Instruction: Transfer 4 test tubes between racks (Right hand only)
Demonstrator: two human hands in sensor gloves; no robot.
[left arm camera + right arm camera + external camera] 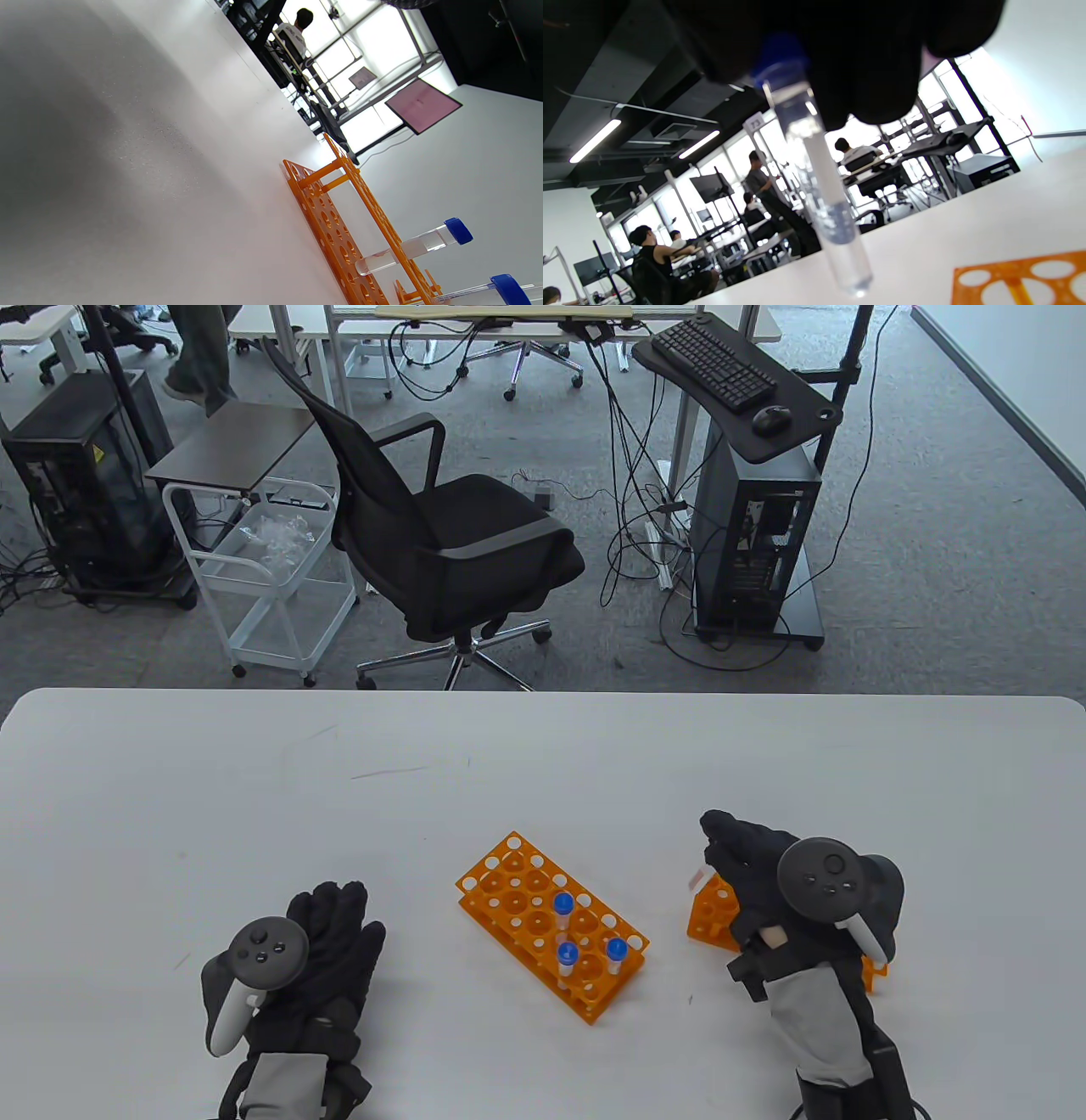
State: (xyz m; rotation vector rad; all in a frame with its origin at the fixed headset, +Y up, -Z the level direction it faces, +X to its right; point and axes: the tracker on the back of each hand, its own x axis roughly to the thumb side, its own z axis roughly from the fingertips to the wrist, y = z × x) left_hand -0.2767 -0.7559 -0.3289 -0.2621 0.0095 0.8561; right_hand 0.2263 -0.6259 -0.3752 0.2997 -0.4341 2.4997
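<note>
Your right hand (768,882) hovers over the right-side orange rack (711,912) in the table view, fingers curled downward, and most of that rack is hidden beneath the glove. Your left hand (327,950) lies on the white table (254,780), fingers stretched out and holding nothing. Between your hands sits the centre orange rack (551,925), turned at an angle, with three blue-capped test tubes (562,918) standing upright in its nearer end. From your left wrist view, the centre rack (339,220) shows side-on with two capped tubes (413,245) poking through it; your fingers are out of sight there. From your right wrist view, your gloved fingertips (865,63) pinch the blue cap end of a clear test tube (823,190), which hangs above the table, its rounded tip just beside a corner of the rack (1022,275).
</note>
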